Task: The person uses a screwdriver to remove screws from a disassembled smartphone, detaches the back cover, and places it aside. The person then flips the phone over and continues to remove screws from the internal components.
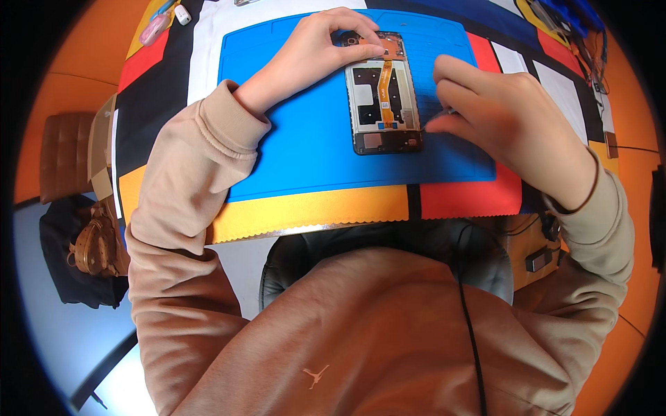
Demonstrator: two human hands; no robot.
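An opened smartphone (pixel 406 104) without its back cover lies on a blue work mat (pixel 298 152). An orange flex cable (pixel 386 87) runs lengthwise down its middle, over a black and silver bay. My left hand (pixel 326 41) rests at the phone's far end, thumb and fingers closed over the circuit board area. Just right of the phone is my right hand (pixel 485 104), its fingers curled in a pinch. A thin grey tool (pixel 449 111) shows partly between them, aimed toward the phone's lower right edge. Its kind is hidden by the fingers.
Under the mat is a colour-blocked cloth (pixel 312 213) with a scalloped near edge. A pink item (pixel 154 30) and a small white block (pixel 182 14) sit far left. Blue tools (pixel 579 14) and cables lie far right. A black cable (pixel 466 312) hangs before my chest.
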